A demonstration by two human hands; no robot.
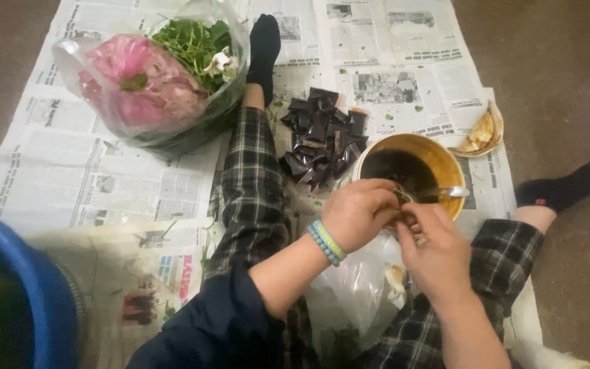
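I sit on the floor with my legs in checked trousers stretched over sheets of spread newspaper point(110, 181). My left hand point(358, 213), with a beaded blue and green bracelet at the wrist, is curled in, its fingers pinched on something small that I cannot make out, just at the near rim of the round yellow bowl of dark liquid point(438, 158). My right hand point(435, 254) meets it, fingertips pressed to the same small thing, so both hands touch over the bowl's edge. A metal spoon point(445, 193) lies in the bowl, its handle towards my right. Just beyond my left hand is a heap of small dark shiny sachets point(322, 137) on the newspaper beside my left knee. Farther off, towards the newspaper's far left corner, stands a clear plastic bag of pink meat and green leafy herbs point(151, 75). A crumpled clear plastic bag point(356, 287) lies in my lap below my hands. A blue plastic tub point(29, 287) stands at the near left.
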